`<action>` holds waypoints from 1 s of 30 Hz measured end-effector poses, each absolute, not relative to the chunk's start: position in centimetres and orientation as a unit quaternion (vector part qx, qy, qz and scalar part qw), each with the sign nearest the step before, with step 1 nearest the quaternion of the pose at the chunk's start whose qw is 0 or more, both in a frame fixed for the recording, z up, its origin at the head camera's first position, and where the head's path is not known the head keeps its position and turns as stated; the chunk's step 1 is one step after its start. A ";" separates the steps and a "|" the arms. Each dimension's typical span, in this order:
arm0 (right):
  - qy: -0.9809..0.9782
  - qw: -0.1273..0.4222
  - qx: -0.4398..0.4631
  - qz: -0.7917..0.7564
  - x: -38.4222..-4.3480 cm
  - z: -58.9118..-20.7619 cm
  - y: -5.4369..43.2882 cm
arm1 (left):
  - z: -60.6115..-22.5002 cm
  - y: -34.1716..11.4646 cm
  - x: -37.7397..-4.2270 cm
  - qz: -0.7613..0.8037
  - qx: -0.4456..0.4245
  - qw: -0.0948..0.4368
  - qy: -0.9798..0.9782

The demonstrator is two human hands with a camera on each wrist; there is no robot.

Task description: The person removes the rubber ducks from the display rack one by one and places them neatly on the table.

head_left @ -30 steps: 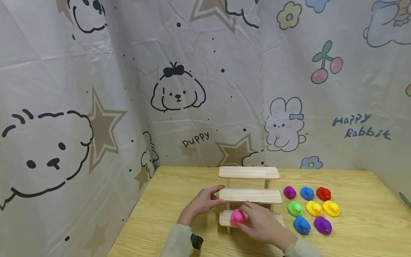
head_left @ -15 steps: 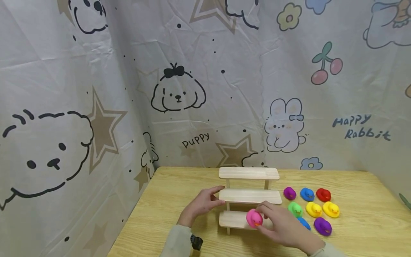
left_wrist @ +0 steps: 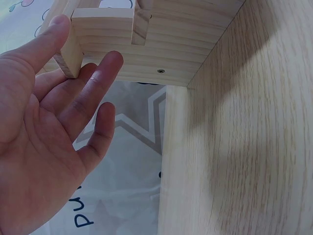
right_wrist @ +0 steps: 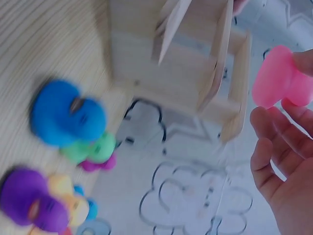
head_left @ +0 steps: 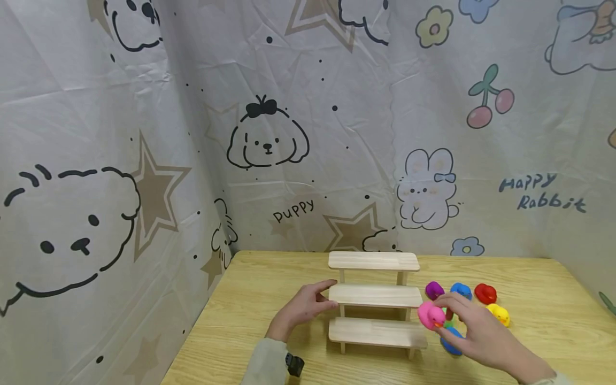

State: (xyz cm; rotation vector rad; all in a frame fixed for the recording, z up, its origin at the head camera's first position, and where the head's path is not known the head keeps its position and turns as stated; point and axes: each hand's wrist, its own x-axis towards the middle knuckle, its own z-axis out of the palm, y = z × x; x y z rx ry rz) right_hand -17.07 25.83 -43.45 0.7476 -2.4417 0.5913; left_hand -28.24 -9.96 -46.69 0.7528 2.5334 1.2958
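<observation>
A three-tier wooden display stand stands on the table, its boards bare. My left hand grips the left end of the middle board; in the left wrist view the thumb lies on one side of that board's end and fingers on the other. Right of the stand, my right hand pinches a pink rubber duck between thumb and fingers, up off the table. The right wrist view shows the pink duck at the fingertips. That hand hides part of the ducks behind it.
Several rubber ducks sit in rows right of the stand: a purple duck, a red duck, a yellow duck, a blue duck and others. A printed curtain hangs behind the wood-grain table.
My right hand has carried the pink duck from the lowest board rightward, past the stand's end to over the other ducks. My left hand has stayed on the middle board.
</observation>
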 end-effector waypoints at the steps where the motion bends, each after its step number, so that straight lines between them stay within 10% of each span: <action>1: -0.902 0.258 0.268 0.217 -16.9 -43.5 26.4 | -46.7 -9.9 -28.2 0.436 0.255 0.097 0.857; 13: -0.917 0.283 0.204 0.192 -17.0 -45.3 33.0 | -46.6 -9.9 -28.3 0.435 0.259 0.099 0.857; 30: -0.957 0.181 0.099 0.204 -17.6 -47.4 37.9 | -46.8 -10.0 -28.2 0.437 0.262 0.099 0.855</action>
